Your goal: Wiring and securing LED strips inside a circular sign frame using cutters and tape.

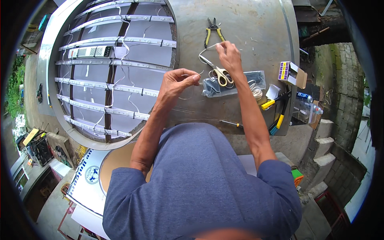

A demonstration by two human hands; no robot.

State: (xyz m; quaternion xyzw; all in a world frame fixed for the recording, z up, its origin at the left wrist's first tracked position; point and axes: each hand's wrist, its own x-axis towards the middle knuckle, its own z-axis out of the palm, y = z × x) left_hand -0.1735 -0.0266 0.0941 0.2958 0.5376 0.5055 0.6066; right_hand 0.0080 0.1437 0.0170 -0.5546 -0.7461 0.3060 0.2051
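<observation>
White wire (207, 49) curves between left hand (179, 82) and right hand (229, 58), both pinching wire.

The round frame (96, 143), upper left, is cut off by the top edge. The right hand (230, 58) hides some wire (206, 49) — upper centre — and nearby white scraps (254, 39) are too small to identify.

the worktable (244, 36) looks like smooth, scuffed metal with a dull sheen; the scissors (219, 72) pair metal blades with plastic handles; the wire (207, 49) looks plastic-coated and smooth; the pouch (212, 91) is glossy, wrinkled plastic; the t-shirt (212, 172) is matt cloth.
</observation>
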